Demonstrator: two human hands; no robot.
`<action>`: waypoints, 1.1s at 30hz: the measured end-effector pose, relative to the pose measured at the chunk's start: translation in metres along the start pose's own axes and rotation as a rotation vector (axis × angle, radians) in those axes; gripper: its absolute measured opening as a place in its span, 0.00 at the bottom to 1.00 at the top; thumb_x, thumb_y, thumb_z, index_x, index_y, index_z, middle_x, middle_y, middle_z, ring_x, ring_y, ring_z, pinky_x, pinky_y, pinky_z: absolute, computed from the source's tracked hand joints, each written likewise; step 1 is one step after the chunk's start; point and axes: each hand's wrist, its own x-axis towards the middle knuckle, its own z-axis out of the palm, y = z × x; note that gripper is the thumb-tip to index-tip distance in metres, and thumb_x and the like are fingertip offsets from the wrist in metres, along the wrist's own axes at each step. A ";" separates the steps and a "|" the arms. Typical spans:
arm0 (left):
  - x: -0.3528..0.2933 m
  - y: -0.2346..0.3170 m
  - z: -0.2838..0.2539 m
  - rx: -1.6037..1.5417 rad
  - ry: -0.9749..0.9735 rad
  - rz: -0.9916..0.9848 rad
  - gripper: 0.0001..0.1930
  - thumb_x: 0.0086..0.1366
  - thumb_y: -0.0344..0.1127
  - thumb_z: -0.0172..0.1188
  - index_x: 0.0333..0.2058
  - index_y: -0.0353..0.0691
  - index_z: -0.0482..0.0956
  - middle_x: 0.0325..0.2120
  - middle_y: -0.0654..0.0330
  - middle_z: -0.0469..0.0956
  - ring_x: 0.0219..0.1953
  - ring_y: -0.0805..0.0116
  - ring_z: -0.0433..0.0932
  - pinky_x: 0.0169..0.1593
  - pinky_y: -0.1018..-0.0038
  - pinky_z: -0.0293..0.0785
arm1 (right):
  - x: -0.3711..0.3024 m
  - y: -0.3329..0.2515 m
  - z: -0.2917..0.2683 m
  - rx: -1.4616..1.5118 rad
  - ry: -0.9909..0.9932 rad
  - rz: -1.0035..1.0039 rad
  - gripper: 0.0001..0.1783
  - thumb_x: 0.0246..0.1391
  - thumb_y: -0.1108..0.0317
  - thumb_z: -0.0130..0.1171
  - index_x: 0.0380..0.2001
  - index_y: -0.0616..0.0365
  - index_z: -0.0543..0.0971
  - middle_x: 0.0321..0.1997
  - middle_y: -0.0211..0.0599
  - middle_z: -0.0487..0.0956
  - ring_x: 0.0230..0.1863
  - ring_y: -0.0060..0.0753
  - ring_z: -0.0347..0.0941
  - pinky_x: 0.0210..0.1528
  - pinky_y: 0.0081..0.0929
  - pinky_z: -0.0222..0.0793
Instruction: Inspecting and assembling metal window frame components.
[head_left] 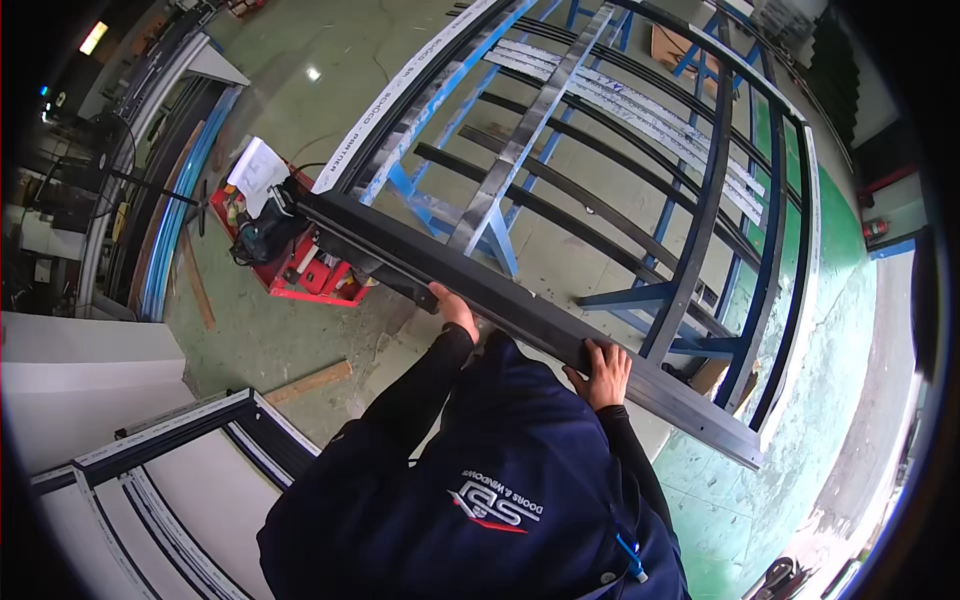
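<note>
A large rectangular frame of dark metal profiles (pixel 400 240) lies flat across blue trestles in front of me. Along its near edge, under the rail, runs a shorter dark profile bar (pixel 385 272). My left hand (pixel 457 312) is closed at that bar's right end, thumb and fingers against it; its far fingers are hidden. Further right, my right hand (pixel 605 375) grips the frame's near rail, fingers over the top and thumb on my side. Both forearms are in black sleeves.
A red tool cart (pixel 335 293) holds a cordless power tool (pixel 270 235) and a sheet of paper (pixel 260 178). At lower left lies another frame (pixel 165 430) with white film. Wood strips (pixel 310 382) lie on the floor. Long profiles (pixel 190 200) are stacked at left.
</note>
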 end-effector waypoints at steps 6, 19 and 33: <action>-0.006 0.004 0.007 0.033 0.225 0.001 0.48 0.72 0.80 0.24 0.72 0.47 0.64 0.66 0.60 0.72 0.63 0.61 0.71 0.69 0.57 0.60 | 0.000 -0.004 -0.011 -0.069 0.039 -0.107 0.38 0.44 0.48 0.78 0.57 0.50 0.78 0.56 0.42 0.73 0.62 0.52 0.67 0.68 0.53 0.58; -0.033 0.130 -0.060 1.434 0.119 0.459 0.41 0.65 0.63 0.66 0.65 0.40 0.67 0.60 0.46 0.73 0.62 0.47 0.73 0.64 0.50 0.69 | 0.002 0.006 -0.006 -0.042 0.021 -0.156 0.41 0.43 0.46 0.78 0.59 0.51 0.78 0.55 0.40 0.73 0.60 0.50 0.67 0.68 0.52 0.58; 0.088 0.359 -0.083 2.002 -0.548 1.253 0.49 0.41 0.59 0.83 0.60 0.41 0.75 0.60 0.48 0.67 0.66 0.41 0.64 0.72 0.49 0.60 | 0.025 -0.050 0.002 -0.172 0.005 -0.018 0.41 0.34 0.54 0.83 0.54 0.54 0.79 0.53 0.44 0.75 0.58 0.54 0.68 0.64 0.52 0.62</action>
